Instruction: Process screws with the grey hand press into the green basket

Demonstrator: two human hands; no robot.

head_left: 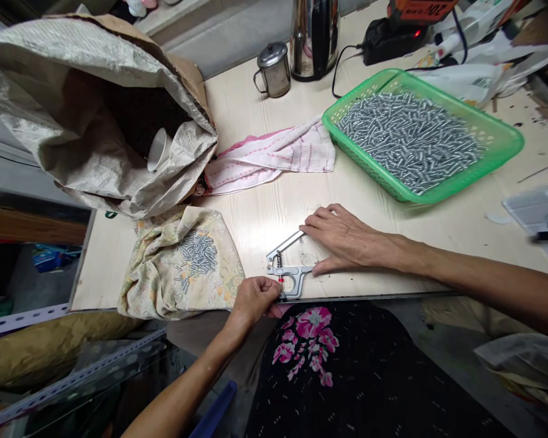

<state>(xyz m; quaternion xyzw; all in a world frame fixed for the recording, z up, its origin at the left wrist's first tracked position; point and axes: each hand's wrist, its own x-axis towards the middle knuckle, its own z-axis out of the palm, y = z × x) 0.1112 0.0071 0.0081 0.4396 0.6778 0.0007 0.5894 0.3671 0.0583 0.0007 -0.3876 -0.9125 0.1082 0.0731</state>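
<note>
A grey metal hand press with a spring and two spread handles (296,271) lies at the table's front edge. My right hand (342,240) grips it from the right, fingers over the upper handle and thumb at the lower one. At its jaw, close to a small red part, my left hand (259,297) is closed in a pinch. Whatever sits between those fingertips is too small or hidden to name. Left of the press, a pile of small silvery metal pieces (198,252) rests on a crumpled floral cloth (148,271).
A green plastic basket (506,143) holds many small metal pieces at the right. A large open woven sack (86,152) with a white cup (159,149) stands left. Behind are a pink-white towel (278,152), metal mug (274,72), kettle (314,39) and charger (390,42).
</note>
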